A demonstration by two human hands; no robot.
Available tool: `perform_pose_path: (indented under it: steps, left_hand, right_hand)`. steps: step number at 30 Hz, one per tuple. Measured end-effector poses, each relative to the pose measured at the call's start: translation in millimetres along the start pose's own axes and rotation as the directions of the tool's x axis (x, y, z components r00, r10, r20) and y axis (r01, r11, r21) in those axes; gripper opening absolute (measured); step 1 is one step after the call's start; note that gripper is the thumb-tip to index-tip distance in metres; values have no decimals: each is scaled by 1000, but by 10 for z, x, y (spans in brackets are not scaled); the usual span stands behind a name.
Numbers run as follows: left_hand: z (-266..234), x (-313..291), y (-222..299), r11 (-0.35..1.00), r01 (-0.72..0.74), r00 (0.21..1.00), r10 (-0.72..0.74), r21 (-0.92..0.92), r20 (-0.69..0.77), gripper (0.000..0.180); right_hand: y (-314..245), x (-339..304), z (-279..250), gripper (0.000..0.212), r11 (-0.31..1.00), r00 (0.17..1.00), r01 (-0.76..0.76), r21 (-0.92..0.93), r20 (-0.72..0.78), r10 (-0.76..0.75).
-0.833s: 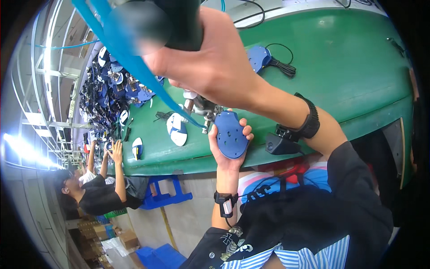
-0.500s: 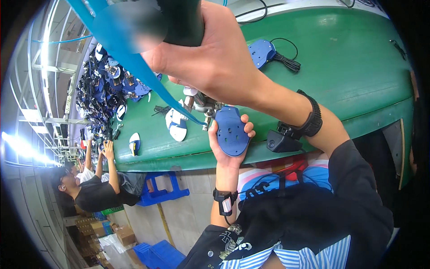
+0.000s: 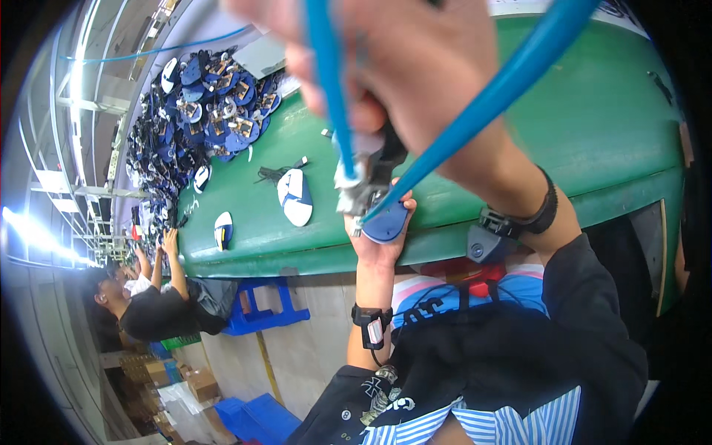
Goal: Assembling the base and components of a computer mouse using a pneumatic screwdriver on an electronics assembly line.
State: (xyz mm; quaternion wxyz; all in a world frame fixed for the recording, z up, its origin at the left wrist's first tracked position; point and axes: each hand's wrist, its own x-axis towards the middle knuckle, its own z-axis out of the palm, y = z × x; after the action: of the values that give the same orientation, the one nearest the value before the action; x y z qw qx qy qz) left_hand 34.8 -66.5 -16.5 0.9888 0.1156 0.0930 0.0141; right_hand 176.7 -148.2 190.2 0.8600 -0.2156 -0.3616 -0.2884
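Observation:
In my left hand [image 3: 380,254] lies a blue computer mouse base [image 3: 388,222], its flat, holed side up and fingers curled round its edges. My right hand [image 3: 437,74], blurred by motion, is wrapped round a power screwdriver whose metal nose [image 3: 360,189] hangs over the far left part of the base. That nose and the hose hide much of the base, and whether the tip touches it I cannot tell. A blue hose [image 3: 482,111] loops across in front of my right hand and runs down to the nose.
A white-and-blue mouse [image 3: 295,197] with a coiled cable lies left on the green table [image 3: 593,148]; another mouse [image 3: 223,231] sits nearer the edge. Farther left is a big heap of mouse parts [image 3: 215,111]. A co-worker [image 3: 159,308] sits at left, by a blue stool [image 3: 256,315].
My right hand has shifted right, bringing the screwdriver's nose across the mouse base. The hose has swung right. A blue mouse with its cable, seen before beyond my wrist, is now hidden.

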Motion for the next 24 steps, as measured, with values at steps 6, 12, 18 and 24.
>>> perform_pose_path:
  steps: [6, 12, 18, 24]
  left_hand:
    - [-199, -47, 14, 998, -51, 998, 53, -42, 37, 50]
    - [-405, -69, 104, 998, -44, 996, 48, 55, -81, 61]
    - [-405, -58, 107, 999, -38, 997, 40, 32, -63, 60]
    - [-150, -85, 61, 952, -74, 922, 179, 297, -344, 57]
  right_hand:
    - [-398, -175, -93, 25, 870, 848, -444, -215, 213, 486]
    - [-235, -385, -2, 26, 822, 797, -558, -113, 203, 569]
    - [-172, -429, -17, 25, 865, 841, -491, -102, 204, 501]
    - [-148, -545, 9, 25, 871, 833, -450, -195, 261, 488]
